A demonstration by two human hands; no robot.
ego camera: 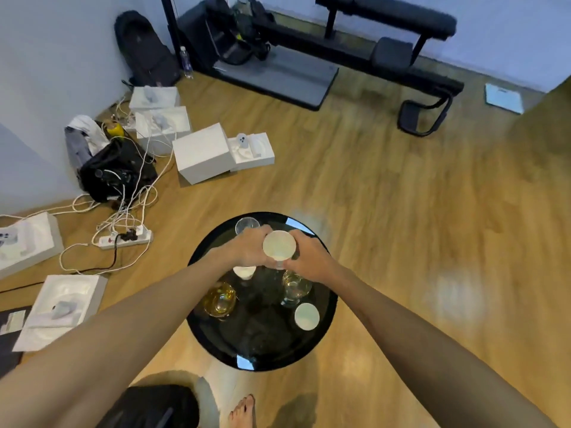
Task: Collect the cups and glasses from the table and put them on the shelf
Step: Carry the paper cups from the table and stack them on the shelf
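**Both hands around a white cup above the round black surface**

Nearest the camera, a bare foot (242,410) stands on the wooden floor (386,196) beside a dark bag (151,407). Just beyond it is the round, glossy black surface (262,350). On its near right sits a small white cup (306,316). Further in, an amber glass bowl (220,299) stands on the left and a clear glass (295,287) on the right, the two well apart. A white cup (244,271) shows partly under the left forearm.

Over the far half of the surface, the left hand (250,247) and the right hand (309,257) meet, fingers curled round a white cup (279,244) seen from above, its mouth facing the camera. What looks like a clear stem or base below it is blurred, so whether it is a second vessel cannot be told. Behind the hands, a clear tumbler (246,225) stands near the far rim.

To the left on the floor lie open white boxes (202,152), a white power strip (125,239) with tangled cables, and a black bag (116,171) against the pale wall. Further off stand a black backpack (145,49), a water bottle (186,61) and a black workout bench (386,29). A pale blue scale (503,97) lies at the far right.
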